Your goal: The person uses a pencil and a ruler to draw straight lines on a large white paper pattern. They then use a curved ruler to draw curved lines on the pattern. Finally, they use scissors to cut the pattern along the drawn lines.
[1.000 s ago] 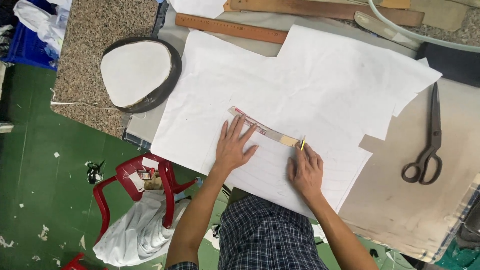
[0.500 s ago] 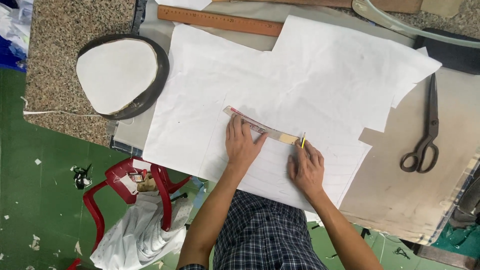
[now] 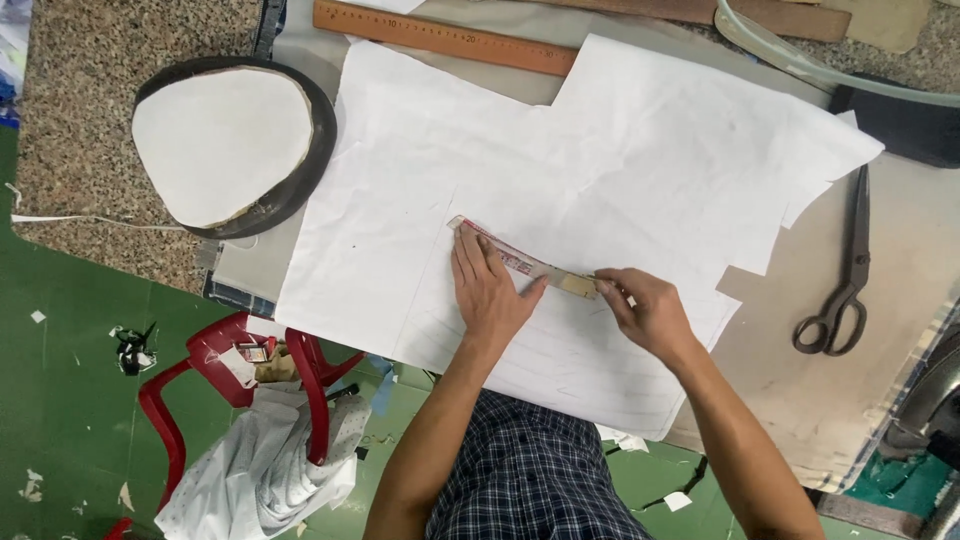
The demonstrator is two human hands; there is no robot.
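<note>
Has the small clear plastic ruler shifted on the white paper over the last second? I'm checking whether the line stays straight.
No. The small clear plastic ruler lies at the same slant on the white paper, pinned by the left hand.

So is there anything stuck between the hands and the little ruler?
No, nothing visible. The left hand presses flat on the small ruler, and the right hand touches its other end on the white paper.

Left hand [image 3: 492, 288] pins ruler [image 3: 522, 263] on white paper [image 3: 600, 170] — right hand [image 3: 650, 312] marks.
</note>
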